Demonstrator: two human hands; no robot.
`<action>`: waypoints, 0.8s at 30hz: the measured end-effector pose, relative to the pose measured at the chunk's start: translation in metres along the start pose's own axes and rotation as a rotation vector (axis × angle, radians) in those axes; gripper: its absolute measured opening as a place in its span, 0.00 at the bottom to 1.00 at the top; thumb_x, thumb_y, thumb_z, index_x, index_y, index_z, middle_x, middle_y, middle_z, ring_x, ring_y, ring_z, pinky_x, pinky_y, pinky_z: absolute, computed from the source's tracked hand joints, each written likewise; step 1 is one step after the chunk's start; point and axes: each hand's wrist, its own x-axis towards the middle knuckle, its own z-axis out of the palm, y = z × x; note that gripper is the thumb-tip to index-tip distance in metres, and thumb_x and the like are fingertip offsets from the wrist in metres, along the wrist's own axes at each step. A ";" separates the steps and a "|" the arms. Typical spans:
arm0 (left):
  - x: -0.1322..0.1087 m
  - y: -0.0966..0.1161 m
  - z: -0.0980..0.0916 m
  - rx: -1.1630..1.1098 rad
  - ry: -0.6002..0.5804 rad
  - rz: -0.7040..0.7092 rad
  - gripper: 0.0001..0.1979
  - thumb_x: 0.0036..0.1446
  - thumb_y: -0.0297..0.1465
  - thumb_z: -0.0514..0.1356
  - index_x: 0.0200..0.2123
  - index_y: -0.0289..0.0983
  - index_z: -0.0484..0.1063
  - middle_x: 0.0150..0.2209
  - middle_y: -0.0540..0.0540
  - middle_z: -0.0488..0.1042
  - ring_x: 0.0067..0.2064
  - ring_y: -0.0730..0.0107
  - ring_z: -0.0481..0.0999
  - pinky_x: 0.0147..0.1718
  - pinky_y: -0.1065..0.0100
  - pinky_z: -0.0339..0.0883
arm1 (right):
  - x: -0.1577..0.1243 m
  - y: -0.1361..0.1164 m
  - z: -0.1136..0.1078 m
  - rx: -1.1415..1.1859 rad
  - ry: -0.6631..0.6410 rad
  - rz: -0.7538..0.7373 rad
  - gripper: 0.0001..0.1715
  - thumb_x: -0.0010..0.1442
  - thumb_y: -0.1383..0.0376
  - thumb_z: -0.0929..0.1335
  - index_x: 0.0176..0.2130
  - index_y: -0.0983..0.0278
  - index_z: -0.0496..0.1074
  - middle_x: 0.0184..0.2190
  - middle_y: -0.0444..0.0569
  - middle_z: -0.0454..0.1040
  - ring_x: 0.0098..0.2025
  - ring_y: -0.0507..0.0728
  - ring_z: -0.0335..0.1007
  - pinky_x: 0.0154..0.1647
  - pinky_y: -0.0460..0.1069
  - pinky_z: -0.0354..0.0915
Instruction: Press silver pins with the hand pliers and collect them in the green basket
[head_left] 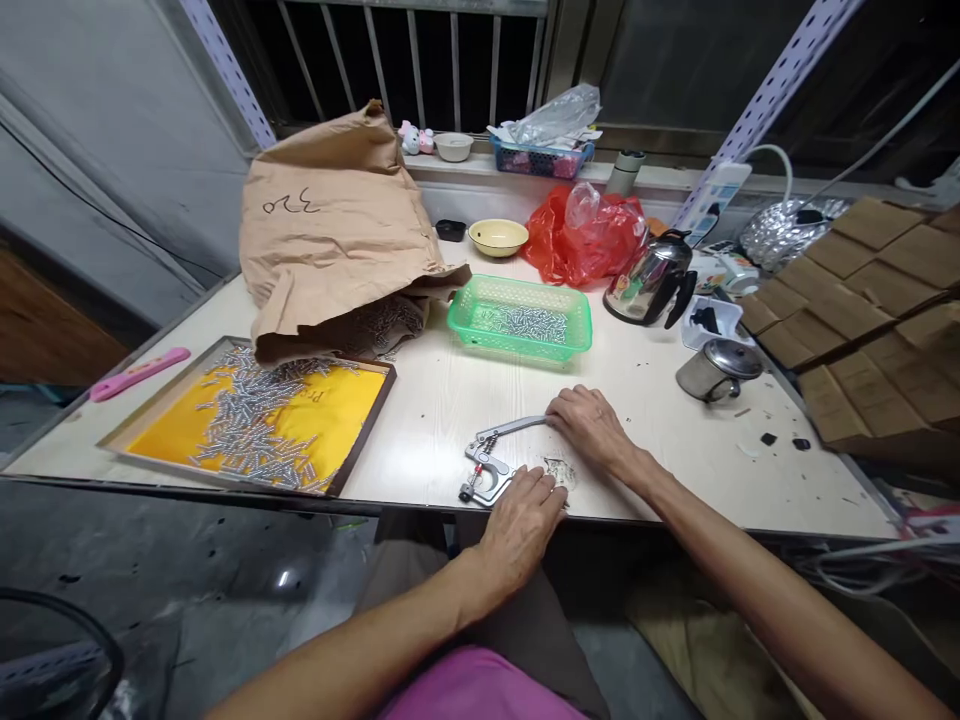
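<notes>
A pair of silver snap pliers [489, 478] lies on the table near its front edge, the jaw pointing left and the handles spread apart. My left hand [525, 525] rests over the lower handle just behind the jaw, its fingers covering that handle. At the end of the upper handle, my right hand [589, 425] has its fingers closed round the tip. Between my hands is a little heap of tiny pieces [559, 470], too small to name. Beyond them stands a green plastic basket [517, 345] holding many small metal pieces.
At left, a shallow tray [367, 425] with a yellow base holds a pile of small metal pieces [259, 420]. Behind it leans an open brown paper sack [337, 220]. A pink-handled tool [139, 373], kettle [649, 280], metal cup [716, 370], red bag [577, 240] and stacked cartons [877, 320] surround the work.
</notes>
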 end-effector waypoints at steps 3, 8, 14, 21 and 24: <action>0.003 -0.003 0.001 -0.016 0.020 0.018 0.11 0.61 0.26 0.50 0.44 0.36 0.67 0.46 0.42 0.73 0.54 0.62 0.68 0.57 0.54 0.57 | 0.010 -0.009 -0.010 -0.040 -0.032 0.047 0.09 0.62 0.65 0.63 0.35 0.64 0.72 0.35 0.50 0.72 0.40 0.57 0.61 0.40 0.51 0.51; -0.006 -0.004 0.007 -0.038 0.063 0.067 0.14 0.61 0.24 0.47 0.47 0.35 0.66 0.46 0.40 0.72 0.50 0.63 0.69 0.51 0.59 0.64 | 0.013 -0.065 -0.019 0.107 -0.140 -0.328 0.09 0.61 0.66 0.63 0.38 0.60 0.73 0.37 0.47 0.69 0.40 0.55 0.58 0.37 0.49 0.51; -0.058 -0.020 -0.015 0.005 0.247 0.292 0.08 0.60 0.32 0.53 0.34 0.37 0.70 0.27 0.48 0.73 0.33 0.71 0.71 0.34 0.70 0.67 | 0.012 -0.109 0.000 0.083 -0.088 -0.626 0.07 0.57 0.72 0.65 0.29 0.63 0.70 0.33 0.48 0.67 0.39 0.57 0.58 0.38 0.52 0.54; -0.111 -0.125 -0.145 0.233 0.406 -0.494 0.11 0.61 0.29 0.50 0.39 0.38 0.72 0.35 0.44 0.73 0.39 0.65 0.70 0.39 0.63 0.65 | 0.003 -0.103 0.029 0.433 0.072 -0.633 0.13 0.60 0.75 0.58 0.36 0.60 0.66 0.32 0.48 0.69 0.34 0.53 0.65 0.34 0.49 0.62; -0.116 -0.177 -0.176 0.323 0.396 -0.674 0.11 0.61 0.32 0.51 0.38 0.37 0.73 0.35 0.44 0.73 0.40 0.63 0.70 0.41 0.61 0.64 | 0.006 -0.091 0.018 0.608 0.270 -0.518 0.11 0.62 0.70 0.58 0.42 0.59 0.66 0.34 0.48 0.71 0.35 0.54 0.69 0.34 0.48 0.66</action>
